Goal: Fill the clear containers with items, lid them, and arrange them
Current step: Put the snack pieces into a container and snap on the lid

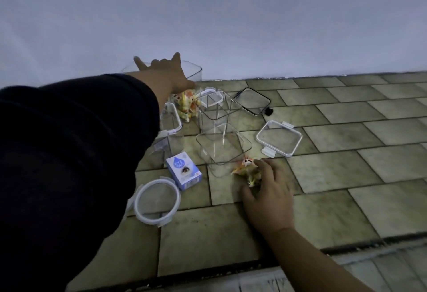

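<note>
My left hand [165, 73] reaches far forward over the rim of a clear square container [195, 72] by the wall, fingers spread, with nothing visibly held. Orange and yellow wrapped candies [188, 104] lie heaped behind it. My right hand [265, 190] rests on the tiled floor, fingers curled over a small bunch of wrapped candies [247, 171]. Two tall clear containers stand in the middle, one further back [217, 111] and one nearer [221, 146]. A clear container with a white clip lid [169, 118] is partly hidden behind my left sleeve.
A round white-rimmed lid [157, 201] lies near left, next to a blue and white small box [183, 170]. A square white-rimmed lid [279, 138] and a black-rimmed lid [253, 101] lie right of the containers. A wall runs behind; a dark floor groove crosses the front.
</note>
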